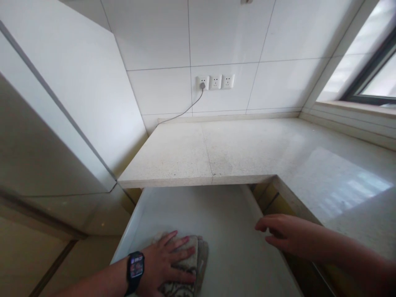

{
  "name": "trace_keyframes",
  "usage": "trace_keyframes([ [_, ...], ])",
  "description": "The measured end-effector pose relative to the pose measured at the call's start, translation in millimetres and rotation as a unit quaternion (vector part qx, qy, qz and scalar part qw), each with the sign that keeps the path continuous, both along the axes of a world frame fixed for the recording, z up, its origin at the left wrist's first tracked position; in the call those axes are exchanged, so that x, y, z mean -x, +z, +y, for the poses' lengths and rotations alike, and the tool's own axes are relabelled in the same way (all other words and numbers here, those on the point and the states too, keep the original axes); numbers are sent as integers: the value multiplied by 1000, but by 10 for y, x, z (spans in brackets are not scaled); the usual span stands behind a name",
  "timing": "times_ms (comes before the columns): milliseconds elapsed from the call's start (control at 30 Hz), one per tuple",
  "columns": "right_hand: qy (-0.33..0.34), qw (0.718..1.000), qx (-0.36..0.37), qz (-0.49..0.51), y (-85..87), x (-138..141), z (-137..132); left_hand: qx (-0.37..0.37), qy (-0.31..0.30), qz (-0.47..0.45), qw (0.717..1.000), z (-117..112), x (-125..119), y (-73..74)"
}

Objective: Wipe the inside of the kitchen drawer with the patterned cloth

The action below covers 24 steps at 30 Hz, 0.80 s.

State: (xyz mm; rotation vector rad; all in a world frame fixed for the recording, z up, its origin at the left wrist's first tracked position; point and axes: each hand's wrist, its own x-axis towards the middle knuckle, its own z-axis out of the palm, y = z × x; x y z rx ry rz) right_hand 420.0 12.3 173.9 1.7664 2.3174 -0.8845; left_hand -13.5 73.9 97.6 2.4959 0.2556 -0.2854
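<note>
My left hand (167,260), with a black smartwatch (135,267) on the wrist, lies flat with fingers spread on a folded beige cloth (198,258). The cloth rests on the white surface (229,235) of an open drawer or low shelf below the counter. My right hand (283,235) rests at the right edge of that white surface, fingers curled over the rim, with nothing else in it.
A speckled stone countertop (235,152) runs in an L along the back and right. White tiled wall carries three sockets (215,82), with a grey cord (185,110) plugged into the left one. A tall cabinet (62,123) stands left, a window (374,78) right.
</note>
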Motion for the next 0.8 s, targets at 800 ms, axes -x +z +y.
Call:
trace_keyframes([
  [800,25,995,52,-83,-15,119,45,-211,370,-74,902,1245,-1747,-654],
])
